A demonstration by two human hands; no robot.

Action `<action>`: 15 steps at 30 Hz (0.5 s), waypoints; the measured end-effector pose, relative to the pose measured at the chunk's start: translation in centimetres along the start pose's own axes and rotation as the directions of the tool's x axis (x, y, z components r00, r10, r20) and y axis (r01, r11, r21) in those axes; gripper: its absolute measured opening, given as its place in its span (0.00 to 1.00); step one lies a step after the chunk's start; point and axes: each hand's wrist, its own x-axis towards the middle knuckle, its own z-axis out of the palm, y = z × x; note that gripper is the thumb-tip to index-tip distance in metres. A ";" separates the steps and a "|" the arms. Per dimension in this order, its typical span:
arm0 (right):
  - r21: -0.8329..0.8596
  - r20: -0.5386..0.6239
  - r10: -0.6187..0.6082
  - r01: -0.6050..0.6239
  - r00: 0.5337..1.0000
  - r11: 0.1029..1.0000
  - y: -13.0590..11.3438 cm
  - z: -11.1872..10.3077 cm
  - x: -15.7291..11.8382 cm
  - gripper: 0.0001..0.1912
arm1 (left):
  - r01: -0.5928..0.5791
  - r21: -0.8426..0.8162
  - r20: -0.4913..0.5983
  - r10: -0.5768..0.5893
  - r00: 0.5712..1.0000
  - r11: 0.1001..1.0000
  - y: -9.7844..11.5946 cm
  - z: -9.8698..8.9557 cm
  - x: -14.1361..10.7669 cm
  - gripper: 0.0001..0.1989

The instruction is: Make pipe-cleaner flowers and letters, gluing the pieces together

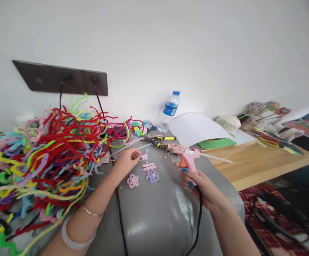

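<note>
My right hand is wrapped round the handle of a pink glue gun, its nozzle pointing left and a clear glue stick out of its back. My left hand is closed, its fingertips pinching a small pale pink-lilac fuzzy piece. Below that piece lie short pink fuzzy strips and a lilac flower. A pink flower with a yellow centre lies further left on the grey surface.
A big heap of coloured pipe cleaners covers the left side. Behind my hands are pliers, a water bottle and white paper. Black cords cross the surface. A wooden board with green paper is at the right.
</note>
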 end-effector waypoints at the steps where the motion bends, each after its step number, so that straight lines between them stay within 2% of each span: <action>1: -0.027 0.002 0.005 -0.005 1.000 1.000 0.3 -0.2 0.2 0.20 | 0.005 -0.004 0.002 -0.005 1.000 1.000 0.0 0.0 0.0 0.04; 3: -0.115 -0.008 0.002 -0.003 1.000 0.993 0.8 -0.4 0.6 0.20 | 0.014 -0.011 0.009 -0.014 1.000 1.000 0.0 -0.1 0.1 0.04; 9: -0.354 0.000 -0.004 0.004 1.000 0.935 1.5 -0.1 1.1 0.33 | 0.046 -0.008 0.033 -0.045 0.998 0.999 0.3 -0.3 0.2 0.04; 15: -0.437 0.066 -0.019 0.046 0.998 0.898 1.6 0.1 1.1 0.31 | 0.068 0.001 0.053 -0.068 0.996 0.998 0.6 -0.3 0.2 0.05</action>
